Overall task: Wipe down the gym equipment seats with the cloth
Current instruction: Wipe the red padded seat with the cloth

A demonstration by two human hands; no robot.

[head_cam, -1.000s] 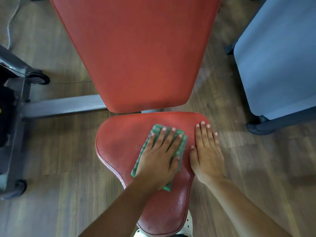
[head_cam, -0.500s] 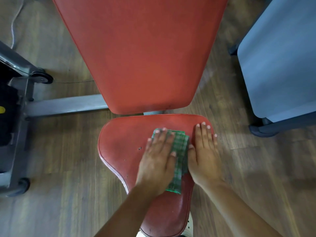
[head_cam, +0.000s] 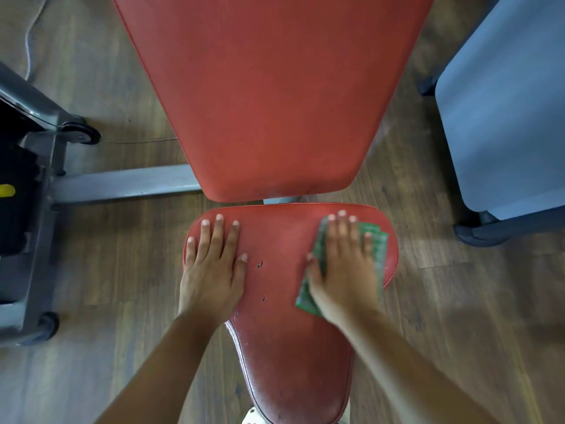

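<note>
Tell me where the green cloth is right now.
In the head view, the green cloth lies flat on the right side of the red seat, pressed under the right hand, near the seat's right edge.

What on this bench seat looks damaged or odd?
Small dark nicks pit the red seat between the left hand and the cloth; they break otherwise smooth vinyl.

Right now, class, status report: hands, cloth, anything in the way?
Left hand flat on red seat. Right hand presses green cloth on seat's right side. No obstruction visible.
</note>
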